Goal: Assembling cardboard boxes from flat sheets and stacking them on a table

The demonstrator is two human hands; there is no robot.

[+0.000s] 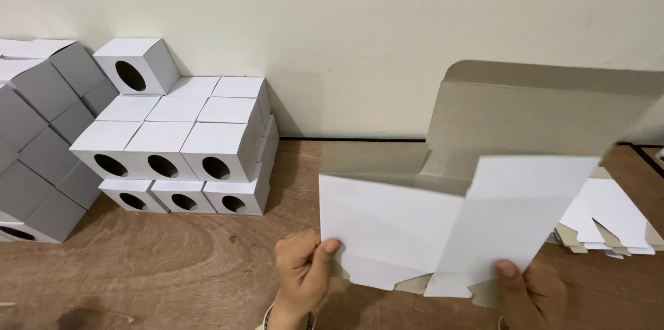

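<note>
I hold a flat, unfolded white cardboard box blank (pixel 443 226) upright over the wooden table (pixel 173 268). Its grey inner side and top flaps rise behind the two white panels. My left hand (pixel 303 271) pinches the lower left corner of the left panel. My right hand (pixel 529 292) grips the bottom edge of the right panel, thumb on the white face. The panels are bent toward each other along a centre crease.
Folded white boxes with round holes (pixel 183 153) are stacked against the wall at the left, with more grey-sided ones (pixel 41 143) at the far left. A pile of flat blanks (pixel 609 223) lies at the right behind the held piece.
</note>
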